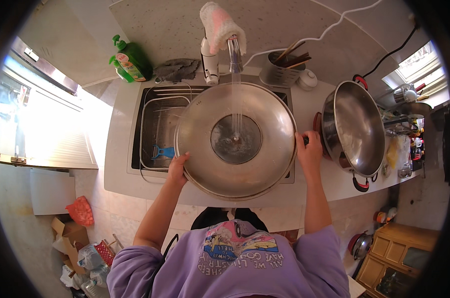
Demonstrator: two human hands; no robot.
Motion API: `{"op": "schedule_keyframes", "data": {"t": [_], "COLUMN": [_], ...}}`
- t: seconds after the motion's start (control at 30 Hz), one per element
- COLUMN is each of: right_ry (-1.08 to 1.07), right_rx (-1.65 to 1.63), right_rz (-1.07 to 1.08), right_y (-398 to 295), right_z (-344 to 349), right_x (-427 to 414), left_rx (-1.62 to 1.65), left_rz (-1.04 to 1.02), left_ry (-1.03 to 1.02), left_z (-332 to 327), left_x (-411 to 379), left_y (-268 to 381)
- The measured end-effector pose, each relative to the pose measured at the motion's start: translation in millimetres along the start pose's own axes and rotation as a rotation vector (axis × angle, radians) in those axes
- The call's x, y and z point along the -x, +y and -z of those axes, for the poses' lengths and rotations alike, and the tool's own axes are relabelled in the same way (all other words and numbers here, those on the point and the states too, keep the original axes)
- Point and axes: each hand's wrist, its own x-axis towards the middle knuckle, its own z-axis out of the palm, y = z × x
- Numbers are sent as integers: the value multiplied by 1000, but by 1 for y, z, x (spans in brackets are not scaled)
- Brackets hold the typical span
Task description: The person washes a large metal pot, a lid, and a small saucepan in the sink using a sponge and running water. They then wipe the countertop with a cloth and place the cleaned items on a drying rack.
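A large round steel wok lid [198, 123] with a glass centre lies level over the sink, hiding much of its right part. My left hand [178, 170] grips the rim at its lower left. At the right edge, my right hand [309, 149] grips the rim, with a small dark piece showing by the fingers. Water runs from the faucet [235, 56] onto the glass centre and spreads there. A pink and white cloth [220, 26] is wrapped over the top of the faucet.
Left of the lid, a wire basket [161, 100] in the sink holds a blue peeler [163, 152]. A deep steel pan [359, 126] with red-and-black handles stands right. Behind are green soap bottles [137, 61], a grey rag [178, 69], a chopstick holder [280, 72] and a white lidded jar [307, 79].
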Motion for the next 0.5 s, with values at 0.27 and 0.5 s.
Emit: {"op": "schedule_keyframes", "data": {"t": [0.27, 0.5], "right_ry": [-119, -677], "right_rx": [-711, -37], "right_rz": [-343, 515], "right_y": [-16, -58], "right_z": [-37, -89], "right_x": [-19, 7], "left_rx": [-65, -47], "left_rz": [-58, -14], "left_ry": [87, 73], "left_z": [-11, -22], "left_x": [7, 8], "left_y": [14, -6]}}
